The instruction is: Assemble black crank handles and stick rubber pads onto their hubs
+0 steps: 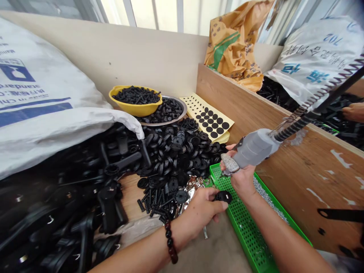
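My left hand (200, 208), with a beaded bracelet at the wrist, pinches a black round plastic part (224, 196) between thumb and fingers. My right hand (243, 180) is wrapped round a grey power screwdriver (254, 147), which hangs from a cord and a coiled spring. The tool's tip is hidden from view. Beneath my right arm lies a green perforated basket (237, 212) with small silver screws (269, 197) in it. Beside my left hand are shiny metal pieces (193, 185), a pile of black ribbed pieces (157, 199) and many black round caps (182, 151).
A yellow bowl (139, 110) and a metal bowl (182, 113) hold black parts at the back. Sheets of black round stickers (212, 117) lie by the wooden partition (284, 151). Black handles (110, 201) and a white sack (51, 125) fill the left. Another person's hand (354, 112) shows at far right.
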{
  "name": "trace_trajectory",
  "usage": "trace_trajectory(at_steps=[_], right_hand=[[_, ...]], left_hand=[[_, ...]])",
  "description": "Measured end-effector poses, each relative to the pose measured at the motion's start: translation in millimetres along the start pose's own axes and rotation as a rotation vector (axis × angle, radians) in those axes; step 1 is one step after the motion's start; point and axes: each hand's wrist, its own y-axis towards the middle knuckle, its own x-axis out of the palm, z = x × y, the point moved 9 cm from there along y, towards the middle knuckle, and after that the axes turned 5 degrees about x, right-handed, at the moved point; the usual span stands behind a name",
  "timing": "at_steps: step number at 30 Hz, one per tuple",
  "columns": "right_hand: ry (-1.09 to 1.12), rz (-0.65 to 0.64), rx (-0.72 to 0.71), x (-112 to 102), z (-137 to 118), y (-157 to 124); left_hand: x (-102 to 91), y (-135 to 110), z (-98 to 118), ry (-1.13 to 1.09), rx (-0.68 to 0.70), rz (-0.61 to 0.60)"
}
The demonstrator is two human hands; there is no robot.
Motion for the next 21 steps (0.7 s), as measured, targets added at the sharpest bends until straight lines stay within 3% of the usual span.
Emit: trace_trajectory(at_steps=[14,21], right_hand=[[0.033,0.043,0.01,-3.6,1.7,-0.8],[0.191,-0.018,-0.017,-4.8,-45.5,-1.9]], left_hand=[[-0.4,-1.0,2.2,0.089,0.016,-0.001],[-0.7,3.5,-0.1,0.062,0.037,-0.017]])
